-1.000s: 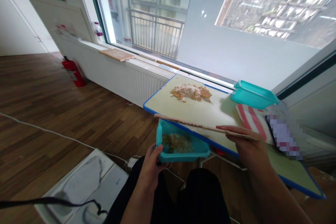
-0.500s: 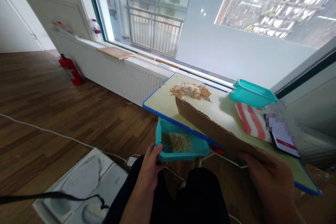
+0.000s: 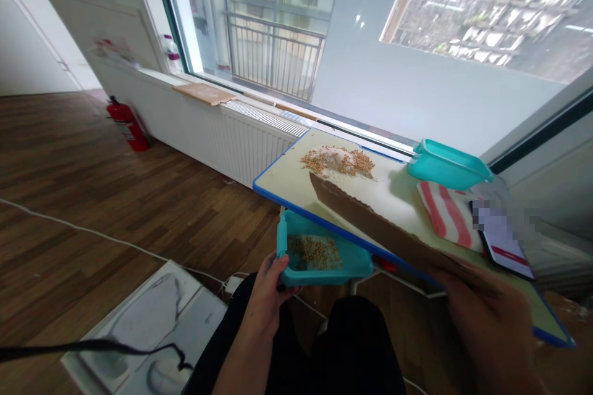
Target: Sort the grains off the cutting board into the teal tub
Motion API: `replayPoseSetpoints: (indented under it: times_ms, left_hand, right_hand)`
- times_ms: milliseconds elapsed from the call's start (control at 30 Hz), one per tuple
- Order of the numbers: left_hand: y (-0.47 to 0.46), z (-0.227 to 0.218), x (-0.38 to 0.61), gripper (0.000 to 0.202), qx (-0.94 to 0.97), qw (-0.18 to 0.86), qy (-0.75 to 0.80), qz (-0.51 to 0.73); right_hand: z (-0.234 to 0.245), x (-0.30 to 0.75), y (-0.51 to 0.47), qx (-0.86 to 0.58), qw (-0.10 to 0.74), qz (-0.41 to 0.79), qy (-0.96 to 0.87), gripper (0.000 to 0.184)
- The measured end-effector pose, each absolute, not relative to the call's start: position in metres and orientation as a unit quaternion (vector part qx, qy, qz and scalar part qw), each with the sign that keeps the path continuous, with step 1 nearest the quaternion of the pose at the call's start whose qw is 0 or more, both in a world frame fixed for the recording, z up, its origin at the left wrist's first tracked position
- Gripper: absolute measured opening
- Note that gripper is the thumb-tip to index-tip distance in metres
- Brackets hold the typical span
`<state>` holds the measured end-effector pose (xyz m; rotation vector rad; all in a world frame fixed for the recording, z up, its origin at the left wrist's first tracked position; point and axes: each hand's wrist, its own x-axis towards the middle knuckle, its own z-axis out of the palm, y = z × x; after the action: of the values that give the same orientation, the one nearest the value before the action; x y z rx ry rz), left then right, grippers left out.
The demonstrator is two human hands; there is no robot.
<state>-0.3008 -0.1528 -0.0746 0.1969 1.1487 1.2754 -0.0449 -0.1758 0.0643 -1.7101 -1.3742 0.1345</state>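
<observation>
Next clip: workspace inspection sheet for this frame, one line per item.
Surface: blue-rimmed table by the window.
Job's things: grain pile on the table; cardboard strip standing on edge beside it; teal tub holding grains, below the table edge.
Clutter: second teal tub, striped cloth, phone.
Grippers: left hand holds teal tub; right hand holds cardboard strip.
Cables: white cable on floor; black cable near camera.
Surroundings: radiator, fire extinguisher.

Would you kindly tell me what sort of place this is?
Probably a room in an office or flat, not a workshop: a wood-plank floor, a white radiator under a large window, and a red fire extinguisher by the wall.
</observation>
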Motion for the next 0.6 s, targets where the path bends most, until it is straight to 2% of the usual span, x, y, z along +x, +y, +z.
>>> replayPoseSetpoints:
  times_ms: [167,333,600]
  left_hand:
    - [-0.151,-0.077,-0.300,0.054,0.080,0.642,0.512,0.566]
    - [-0.152,-0.077,-0.301,0.060,0.084,0.643,0.507,0.568]
    - [-0.153,-0.078,-0.301,0.055,0.080,0.642,0.508,0.569]
  right_hand:
    - [0.064,-0.042,-0.185,-0.659,0.449,0.084,-0.598,0.014]
    - [0.066,-0.043,-0.193,-0.689,0.474,0.058,-0.545,0.016]
    - [0.064,-0.023,-0.206,-0.680,0.413,0.014,-0.606,0.021]
